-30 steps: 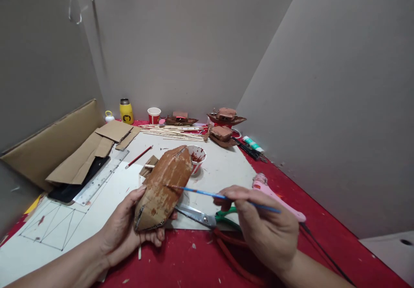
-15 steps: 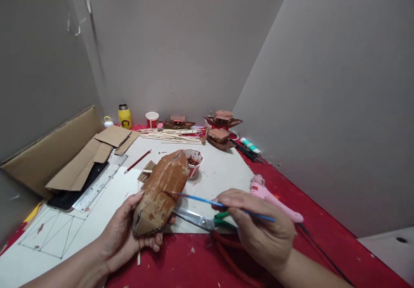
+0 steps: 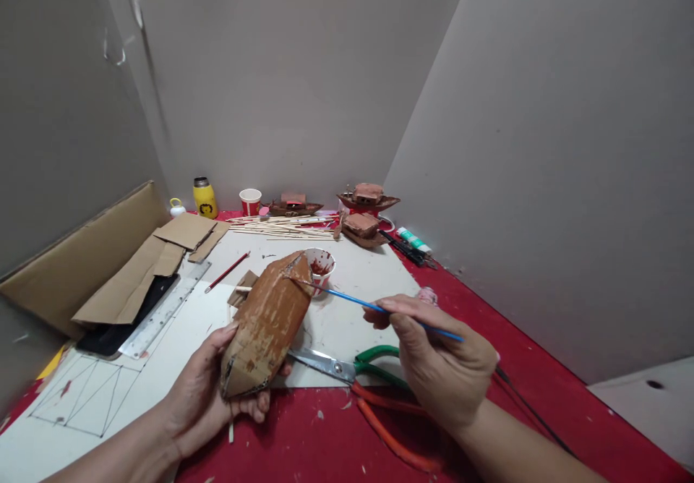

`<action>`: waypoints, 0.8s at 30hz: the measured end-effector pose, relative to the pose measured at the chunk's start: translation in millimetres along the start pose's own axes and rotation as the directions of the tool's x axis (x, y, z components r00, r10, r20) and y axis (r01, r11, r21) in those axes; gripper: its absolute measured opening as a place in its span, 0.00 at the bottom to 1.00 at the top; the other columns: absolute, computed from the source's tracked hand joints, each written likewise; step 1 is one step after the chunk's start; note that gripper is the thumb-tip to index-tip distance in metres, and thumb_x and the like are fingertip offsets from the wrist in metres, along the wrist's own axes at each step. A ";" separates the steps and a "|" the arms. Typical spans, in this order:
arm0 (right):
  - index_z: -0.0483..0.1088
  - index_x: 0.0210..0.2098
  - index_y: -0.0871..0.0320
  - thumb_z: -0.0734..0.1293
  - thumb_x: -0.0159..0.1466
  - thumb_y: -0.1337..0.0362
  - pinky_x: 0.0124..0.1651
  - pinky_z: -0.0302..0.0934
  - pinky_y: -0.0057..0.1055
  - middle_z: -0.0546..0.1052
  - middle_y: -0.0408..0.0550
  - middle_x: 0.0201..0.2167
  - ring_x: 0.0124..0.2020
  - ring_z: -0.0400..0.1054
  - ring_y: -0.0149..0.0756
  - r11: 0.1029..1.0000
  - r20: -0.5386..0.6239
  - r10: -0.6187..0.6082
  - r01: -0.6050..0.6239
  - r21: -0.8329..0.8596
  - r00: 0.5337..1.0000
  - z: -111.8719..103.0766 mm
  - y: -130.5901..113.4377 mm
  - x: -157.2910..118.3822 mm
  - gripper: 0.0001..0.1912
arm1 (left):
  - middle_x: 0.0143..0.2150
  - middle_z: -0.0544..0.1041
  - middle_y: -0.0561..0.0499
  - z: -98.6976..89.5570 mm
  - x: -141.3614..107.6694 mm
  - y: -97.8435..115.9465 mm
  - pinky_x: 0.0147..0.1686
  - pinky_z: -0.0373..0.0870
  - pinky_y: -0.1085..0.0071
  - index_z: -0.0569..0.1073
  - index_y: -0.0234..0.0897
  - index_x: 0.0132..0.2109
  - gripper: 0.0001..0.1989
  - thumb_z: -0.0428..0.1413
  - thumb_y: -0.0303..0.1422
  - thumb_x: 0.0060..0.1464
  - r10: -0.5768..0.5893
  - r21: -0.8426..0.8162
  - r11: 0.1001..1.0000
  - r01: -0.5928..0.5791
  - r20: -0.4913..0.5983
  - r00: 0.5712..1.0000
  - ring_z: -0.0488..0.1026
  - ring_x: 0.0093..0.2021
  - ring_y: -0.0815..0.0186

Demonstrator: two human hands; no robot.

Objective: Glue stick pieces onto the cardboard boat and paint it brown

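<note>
My left hand (image 3: 209,385) grips a cardboard boat hull (image 3: 268,324) from below and the left side, tilted with its far end raised. Brown paint covers much of the hull; the near end still shows bare, patchy cardboard. Between the fingertips of my right hand (image 3: 442,360) is a thin blue paintbrush (image 3: 361,301), its tip touching the hull near the far end. Just behind the hull stands a paper cup (image 3: 324,272) with reddish-brown paint inside. Scissors (image 3: 336,369) with green and orange handles lie under the hull's right side and my right hand.
Several finished-looking brown model boats (image 3: 369,197) and thin wooden sticks (image 3: 287,227) sit at the back. Cardboard pieces (image 3: 130,280), a ruler (image 3: 165,311) and a red pencil (image 3: 228,272) lie left. A pink glue gun (image 3: 427,296) is mostly hidden behind my right hand.
The brush tip has moved from the hull's middle up toward its far end, and my right hand has shifted slightly up. My left hand keeps its hold on the hull.
</note>
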State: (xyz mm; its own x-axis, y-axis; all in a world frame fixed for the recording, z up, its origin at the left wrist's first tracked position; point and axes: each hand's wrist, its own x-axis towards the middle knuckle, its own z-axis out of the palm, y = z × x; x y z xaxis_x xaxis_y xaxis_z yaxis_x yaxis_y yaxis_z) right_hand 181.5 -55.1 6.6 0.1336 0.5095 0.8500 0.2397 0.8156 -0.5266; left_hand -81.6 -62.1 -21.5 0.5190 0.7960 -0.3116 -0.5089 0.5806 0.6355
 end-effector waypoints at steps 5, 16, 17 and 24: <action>0.79 0.44 0.51 0.70 0.65 0.72 0.33 0.75 0.33 0.83 0.44 0.31 0.30 0.78 0.35 0.998 0.049 -0.057 0.058 -0.010 0.997 -1.9 1.1 -1.3 0.12 | 0.42 0.83 0.30 1.5 0.0 0.2 0.26 0.77 0.66 0.75 0.29 0.50 0.26 0.59 0.48 0.54 -0.006 0.019 1.000 0.006 0.000 1.000 0.80 0.25 0.60; 0.75 0.51 0.57 0.65 0.67 0.72 0.34 0.76 0.34 0.84 0.50 0.30 0.30 0.80 0.39 0.968 0.352 -0.249 0.229 0.100 0.902 2.8 -16.7 -0.3 0.15 | 0.36 0.84 0.40 5.1 -1.9 0.0 0.26 0.77 0.69 0.79 0.31 0.43 0.22 0.63 0.48 0.53 0.021 0.040 0.999 -0.019 -0.061 0.998 0.79 0.25 0.62; 0.75 0.53 0.57 0.65 0.67 0.72 0.34 0.76 0.34 0.84 0.51 0.30 0.31 0.80 0.39 0.963 0.384 -0.268 0.243 0.113 0.884 2.4 -17.2 -0.3 0.16 | 0.36 0.84 0.40 4.8 -1.9 -0.3 0.26 0.77 0.69 0.80 0.31 0.43 0.23 0.64 0.48 0.51 0.020 0.041 0.999 -0.017 -0.072 0.997 0.79 0.25 0.62; 0.78 0.48 0.54 0.67 0.63 0.77 0.37 0.76 0.35 0.84 0.49 0.31 0.33 0.80 0.39 0.984 0.215 -0.170 0.177 -0.015 0.962 -2.5 -14.1 1.9 0.17 | 0.37 0.83 0.38 5.2 -1.5 -2.3 0.27 0.77 0.71 0.80 0.28 0.44 0.29 0.64 0.52 0.49 -0.011 0.037 0.999 0.015 -0.106 0.994 0.78 0.25 0.64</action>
State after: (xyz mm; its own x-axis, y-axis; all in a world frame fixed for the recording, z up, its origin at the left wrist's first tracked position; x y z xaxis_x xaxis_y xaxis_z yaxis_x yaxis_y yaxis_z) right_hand 180.7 -66.3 15.7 -0.1191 0.4106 0.9040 0.2740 0.8887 -0.3676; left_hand -77.7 -65.6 -18.9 0.4491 0.8031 -0.3916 -0.4750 0.5858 0.6566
